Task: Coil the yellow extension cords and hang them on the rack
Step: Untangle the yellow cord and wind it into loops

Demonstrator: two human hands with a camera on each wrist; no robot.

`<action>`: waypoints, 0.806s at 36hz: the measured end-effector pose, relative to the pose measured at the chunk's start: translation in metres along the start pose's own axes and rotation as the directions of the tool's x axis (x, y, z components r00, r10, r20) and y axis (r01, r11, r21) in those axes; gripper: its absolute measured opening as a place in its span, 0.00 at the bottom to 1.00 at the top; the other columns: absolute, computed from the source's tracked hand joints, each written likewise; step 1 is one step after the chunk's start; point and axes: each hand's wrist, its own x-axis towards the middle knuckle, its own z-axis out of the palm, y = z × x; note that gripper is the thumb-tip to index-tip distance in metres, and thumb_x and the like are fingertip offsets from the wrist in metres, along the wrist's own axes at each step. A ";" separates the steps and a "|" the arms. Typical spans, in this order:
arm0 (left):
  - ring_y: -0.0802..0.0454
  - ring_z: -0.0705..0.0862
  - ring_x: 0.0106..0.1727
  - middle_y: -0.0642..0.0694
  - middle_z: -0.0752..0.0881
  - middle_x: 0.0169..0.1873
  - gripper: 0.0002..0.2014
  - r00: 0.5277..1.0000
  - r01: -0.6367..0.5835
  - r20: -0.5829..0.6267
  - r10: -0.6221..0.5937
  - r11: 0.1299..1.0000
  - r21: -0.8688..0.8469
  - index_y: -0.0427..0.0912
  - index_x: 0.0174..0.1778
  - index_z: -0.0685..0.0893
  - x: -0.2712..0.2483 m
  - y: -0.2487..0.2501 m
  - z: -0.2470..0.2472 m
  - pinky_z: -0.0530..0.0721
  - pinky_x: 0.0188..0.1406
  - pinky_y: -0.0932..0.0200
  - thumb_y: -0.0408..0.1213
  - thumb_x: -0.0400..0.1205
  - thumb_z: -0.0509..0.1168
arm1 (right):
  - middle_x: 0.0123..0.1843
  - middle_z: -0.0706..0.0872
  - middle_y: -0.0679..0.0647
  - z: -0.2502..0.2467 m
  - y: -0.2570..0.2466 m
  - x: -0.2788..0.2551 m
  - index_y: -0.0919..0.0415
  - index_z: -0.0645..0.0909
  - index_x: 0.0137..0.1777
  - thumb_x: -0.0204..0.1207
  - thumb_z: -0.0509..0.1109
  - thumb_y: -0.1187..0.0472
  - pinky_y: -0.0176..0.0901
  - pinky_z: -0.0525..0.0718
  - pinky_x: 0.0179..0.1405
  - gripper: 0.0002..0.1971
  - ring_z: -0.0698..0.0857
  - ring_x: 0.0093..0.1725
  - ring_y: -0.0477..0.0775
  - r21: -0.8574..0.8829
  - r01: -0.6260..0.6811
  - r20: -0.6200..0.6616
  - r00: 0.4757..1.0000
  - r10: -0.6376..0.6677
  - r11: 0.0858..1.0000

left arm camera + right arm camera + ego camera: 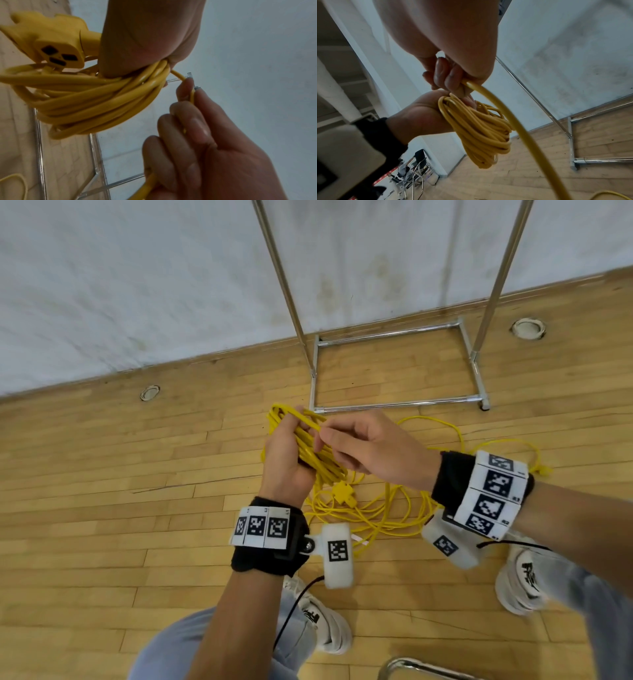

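My left hand (286, 448) grips a bundle of several loops of yellow extension cord (315, 453), the coil (481, 129) hanging down from my palm. The cord's yellow socket end (56, 46) dangles beside my left hand (147, 40). My right hand (363, 446) sits just right of the coil and pinches the running strand (505, 108) between fingers and thumb, close to the top of the bundle. The rest of the cord (394, 508) lies in loose loops on the wooden floor below my hands. The chrome rack (397, 364) stands just beyond, against the wall.
The rack's uprights (284, 285) rise out of view at the top. A pale wall (137, 285) runs behind it. My white shoes (329, 625) stand on the floor near the loose cord. A chrome bar (411, 667) shows at the bottom edge. Folding chairs (418, 169) stand far off.
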 end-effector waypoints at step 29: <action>0.49 0.79 0.38 0.45 0.82 0.34 0.23 0.970 0.070 0.240 -0.043 0.992 -0.104 0.39 0.37 0.84 -0.002 0.007 -0.004 0.76 0.46 0.54 0.55 0.88 0.62 | 0.29 0.70 0.63 0.003 0.008 -0.006 0.66 0.85 0.53 0.92 0.60 0.61 0.47 0.68 0.30 0.13 0.67 0.28 0.54 -0.099 0.119 0.098 0.989 -0.110 0.988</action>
